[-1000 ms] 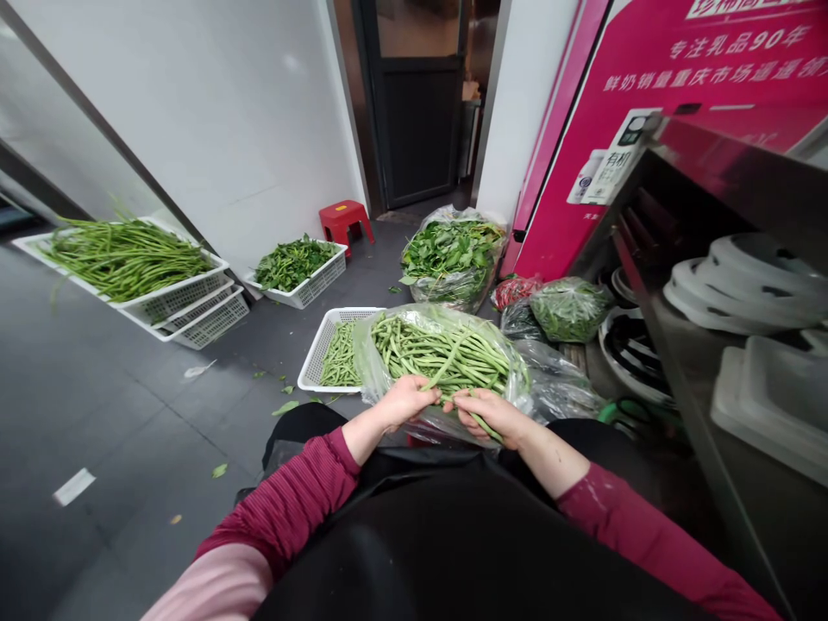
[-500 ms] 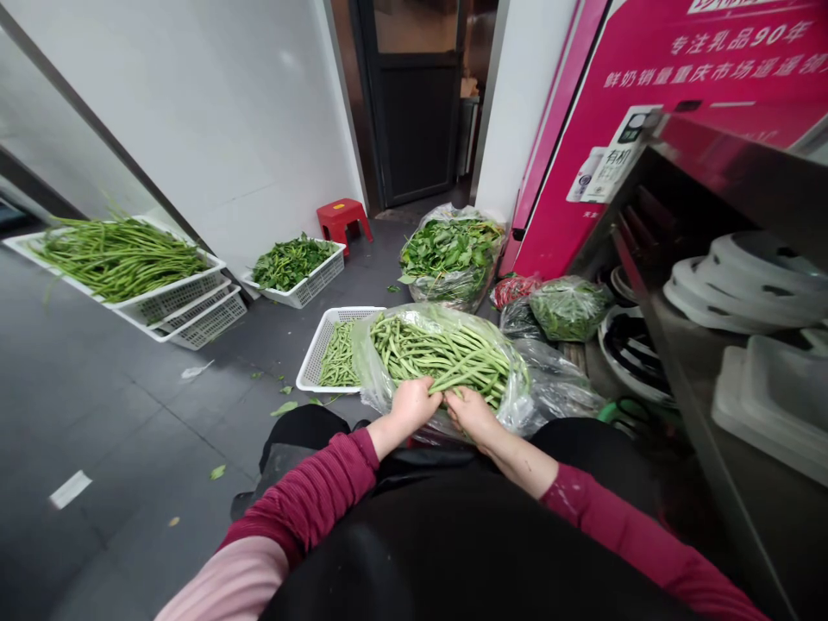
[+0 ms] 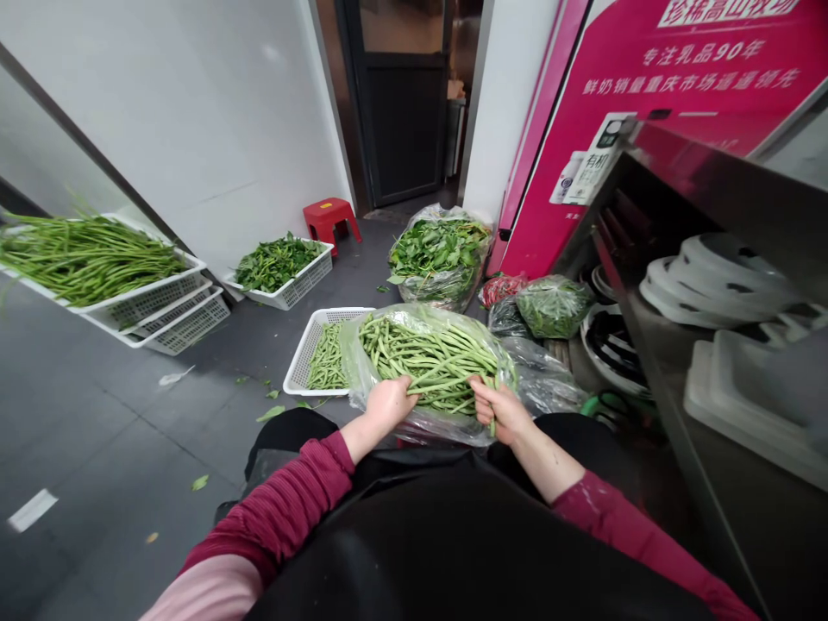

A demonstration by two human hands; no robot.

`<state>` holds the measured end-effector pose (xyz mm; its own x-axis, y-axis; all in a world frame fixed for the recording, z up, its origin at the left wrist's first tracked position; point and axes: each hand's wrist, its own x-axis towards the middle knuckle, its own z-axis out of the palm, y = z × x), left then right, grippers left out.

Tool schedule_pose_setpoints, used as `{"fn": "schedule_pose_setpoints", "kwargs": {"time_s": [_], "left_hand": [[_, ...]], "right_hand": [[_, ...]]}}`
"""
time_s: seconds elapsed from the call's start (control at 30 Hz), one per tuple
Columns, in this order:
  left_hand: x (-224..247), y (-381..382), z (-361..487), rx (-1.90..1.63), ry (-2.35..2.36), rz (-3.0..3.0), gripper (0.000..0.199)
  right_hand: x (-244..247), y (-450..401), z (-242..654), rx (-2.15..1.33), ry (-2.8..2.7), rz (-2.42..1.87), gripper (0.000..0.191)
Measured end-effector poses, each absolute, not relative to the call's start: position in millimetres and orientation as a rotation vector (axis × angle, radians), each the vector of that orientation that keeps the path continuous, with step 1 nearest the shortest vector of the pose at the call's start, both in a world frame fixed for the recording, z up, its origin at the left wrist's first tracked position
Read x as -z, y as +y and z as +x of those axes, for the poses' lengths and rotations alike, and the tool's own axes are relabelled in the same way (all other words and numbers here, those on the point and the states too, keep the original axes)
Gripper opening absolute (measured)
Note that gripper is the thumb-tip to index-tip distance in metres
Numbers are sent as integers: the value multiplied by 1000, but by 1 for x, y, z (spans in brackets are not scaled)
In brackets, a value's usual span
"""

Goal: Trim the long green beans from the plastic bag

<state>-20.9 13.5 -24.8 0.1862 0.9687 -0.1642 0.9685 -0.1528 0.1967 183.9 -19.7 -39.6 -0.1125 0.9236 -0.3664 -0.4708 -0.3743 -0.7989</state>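
A clear plastic bag (image 3: 354,366) full of long green beans (image 3: 433,354) lies open in front of my knees. At its near left edge my left hand (image 3: 390,404) is closed, with green beans pinched between thumb and fingers. To the right, my right hand (image 3: 501,410) is closed around green beans too, one end poking down below the fingers. The two hands are apart, with beans lying between them. Left of the bag, partly covered by it, a white basket (image 3: 298,366) holds shorter bean pieces (image 3: 328,358).
Leafy greens fill another basket (image 3: 291,293) and a large bag (image 3: 440,250). Stacked baskets (image 3: 174,315) with long green stems stand at far left. A red stool (image 3: 331,220) is near the doorway. A metal shelf (image 3: 686,405) with white containers (image 3: 711,276) borders my right.
My hands have moved apart from being together over the bag's near edge, the right one going right. The whole view has shifted slightly, so surroundings appear further left.
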Motion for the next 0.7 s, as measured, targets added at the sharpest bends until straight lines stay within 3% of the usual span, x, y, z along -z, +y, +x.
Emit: {"fn": "schedule_pose_setpoints", "kwargs": {"time_s": [0.3,0.53,0.63,0.7], "left_hand": [[16,9,-30,-96,1653,2244,28],[1,-4,-26,-530,1314,1900,33],[-12,-10,-26,-629,1308,1829,31],[-20,-10,-31,-648,1271,1777,29]], "right_hand": [[36,-16,182,-1340,-872,-1314,28],[60,-11,178,-443,-1810,-1778,6],[76,-3,180,-516,-1868,-1935,9],[81,1,183,-853,-1687,-1964,10]]}}
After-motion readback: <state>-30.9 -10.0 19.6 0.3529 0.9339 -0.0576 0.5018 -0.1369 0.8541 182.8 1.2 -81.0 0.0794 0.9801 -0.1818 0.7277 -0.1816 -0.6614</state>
